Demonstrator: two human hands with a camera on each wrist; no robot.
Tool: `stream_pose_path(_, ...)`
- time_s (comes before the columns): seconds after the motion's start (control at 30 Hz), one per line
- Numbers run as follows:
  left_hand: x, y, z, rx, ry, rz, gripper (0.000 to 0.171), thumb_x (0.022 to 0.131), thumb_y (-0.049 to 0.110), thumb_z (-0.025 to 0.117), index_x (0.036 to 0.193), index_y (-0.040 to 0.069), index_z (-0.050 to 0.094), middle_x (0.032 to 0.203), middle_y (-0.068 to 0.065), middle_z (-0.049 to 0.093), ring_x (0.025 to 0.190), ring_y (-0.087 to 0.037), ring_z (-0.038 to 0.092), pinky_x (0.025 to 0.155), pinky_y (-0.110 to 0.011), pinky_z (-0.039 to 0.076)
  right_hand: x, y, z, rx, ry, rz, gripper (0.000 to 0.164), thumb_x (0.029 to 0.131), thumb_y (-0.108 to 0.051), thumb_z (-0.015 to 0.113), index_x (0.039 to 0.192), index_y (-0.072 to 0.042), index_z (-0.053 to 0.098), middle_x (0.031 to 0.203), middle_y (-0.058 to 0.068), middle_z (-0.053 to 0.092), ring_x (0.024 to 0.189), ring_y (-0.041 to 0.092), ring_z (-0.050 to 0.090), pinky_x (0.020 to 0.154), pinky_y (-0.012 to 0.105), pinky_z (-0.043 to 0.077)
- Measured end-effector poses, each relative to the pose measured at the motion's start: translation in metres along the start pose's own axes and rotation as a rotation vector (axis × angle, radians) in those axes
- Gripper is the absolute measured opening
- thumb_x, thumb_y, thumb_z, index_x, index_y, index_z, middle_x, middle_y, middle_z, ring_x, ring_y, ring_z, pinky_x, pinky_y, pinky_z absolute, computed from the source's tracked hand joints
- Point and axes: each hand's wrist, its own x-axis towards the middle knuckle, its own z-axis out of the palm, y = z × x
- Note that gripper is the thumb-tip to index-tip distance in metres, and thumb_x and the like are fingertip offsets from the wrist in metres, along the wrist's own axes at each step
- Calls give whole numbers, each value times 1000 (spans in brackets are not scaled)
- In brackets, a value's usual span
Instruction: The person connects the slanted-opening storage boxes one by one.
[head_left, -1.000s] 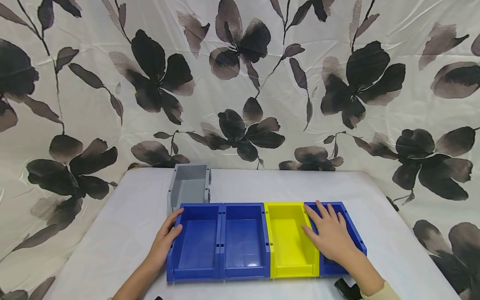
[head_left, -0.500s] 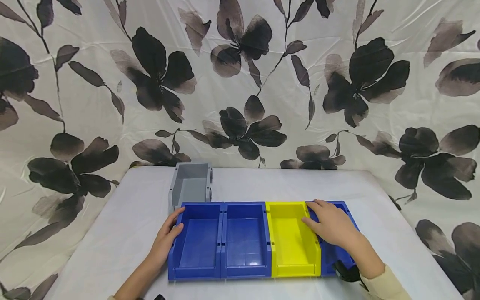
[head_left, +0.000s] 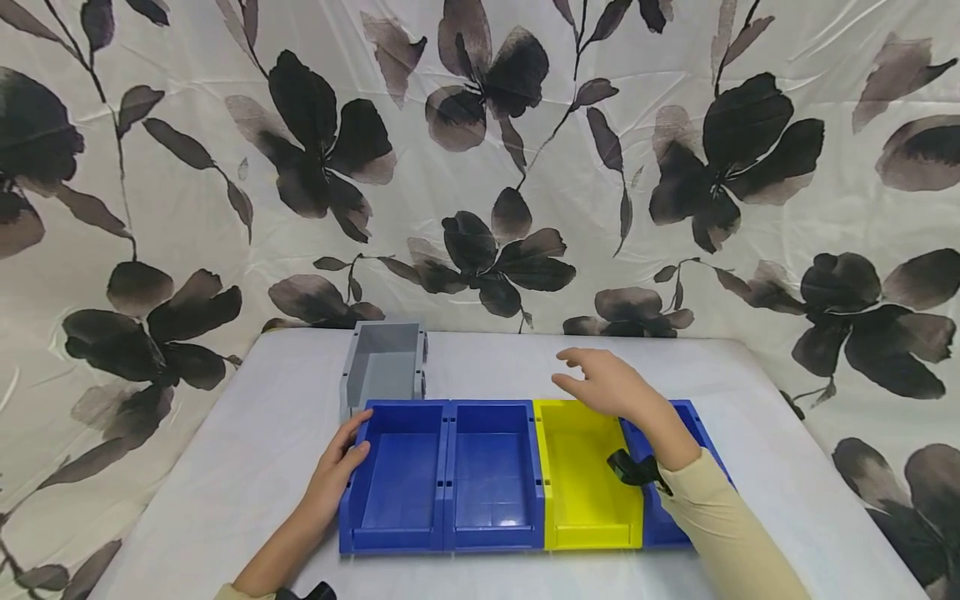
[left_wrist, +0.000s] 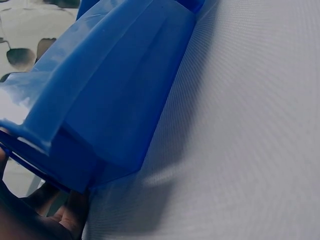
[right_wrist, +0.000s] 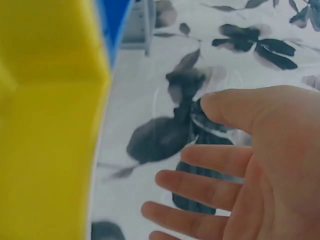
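Observation:
Four-sided plastic storage bins stand side by side in a row in the head view. At the left end is a blue bin (head_left: 397, 475), then a second blue bin (head_left: 493, 471), a yellow bin (head_left: 588, 475) and a blue bin (head_left: 701, 433) at the right end. My left hand (head_left: 330, 479) holds the left blue bin by its back left corner, its thumb along the side; the left wrist view shows fingertips (left_wrist: 75, 212) at the bin's edge. Above the yellow bin's back edge my right hand (head_left: 603, 383) reaches forward, holding nothing, fingers spread in the right wrist view.
A grey bin (head_left: 386, 362) stands behind the left blue bin, near the back of the white-covered table (head_left: 225, 467). Floral cloth (head_left: 480, 167) hangs behind the table. A black wrist device (head_left: 633, 468) is on the right forearm, over the yellow bin.
My right hand has left the side between the yellow bin and the right blue bin and moved forward and left over the back edge. My left hand stays at its corner.

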Motion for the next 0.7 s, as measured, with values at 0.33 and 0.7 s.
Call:
stream_pose_path(0.33,-1,2,0,25,4,2,48,104,25,43,150,17,33,155,-22,21,139,-42,18,100,-67,24,71,-37,12,259,-8,-92,45,98,-32,57,138,-10,53,128,14,59,110,31,58,86,43,50)
stream_pose_path(0.7,-1,1,-1,22,11,10,47,104,23,43,150,17,33,154,-22,23,137,-41,23,98,-63,28,130,-56,51,583,4,-29,38,98,-23,58,134,-13,58,120,11,63,104,29,59,82,42,49)
